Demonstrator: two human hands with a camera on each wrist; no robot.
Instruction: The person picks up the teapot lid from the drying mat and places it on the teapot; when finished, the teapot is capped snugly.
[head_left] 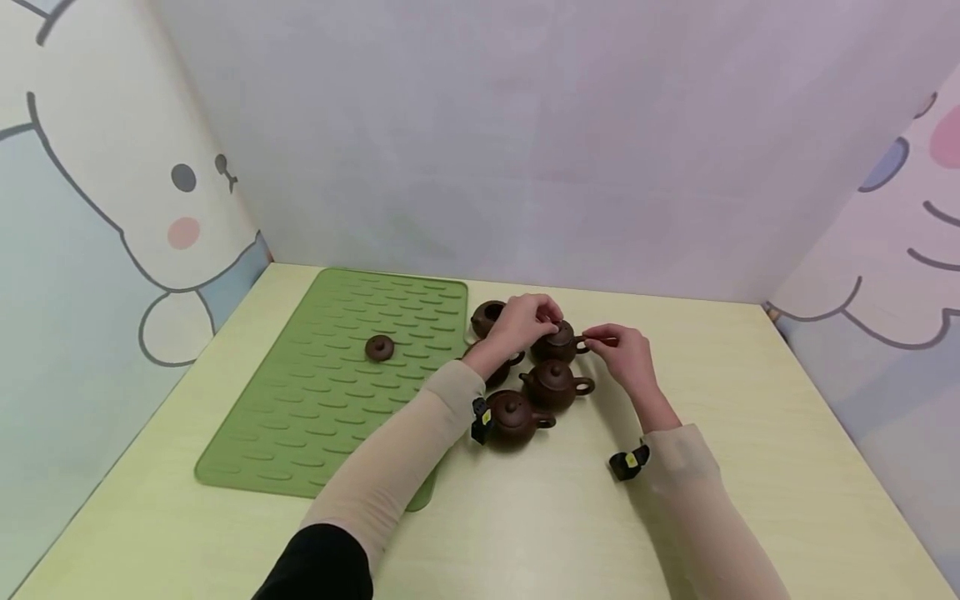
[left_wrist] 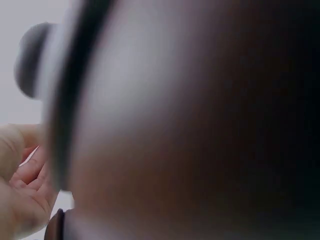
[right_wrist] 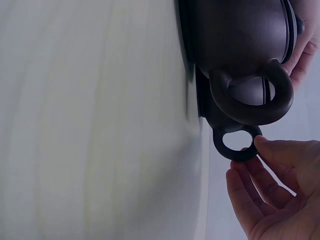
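Note:
A dark brown teapot stands at the back right of a cluster of similar teapots. My right hand pinches its loop handle between thumb and fingers. From the left, my left hand reaches over the cluster, thumb and fingertips curled at the knob of that teapot's lid. In the left wrist view a blurred teapot fills most of the picture and hides those fingertips. Nearer me stand two lidded teapots, one in the middle and one in front.
A lidless teapot stands behind my left hand, and another teapot is partly covered by my left wrist. On the green mat at the left lies a loose round lid. Printed walls enclose the pale table.

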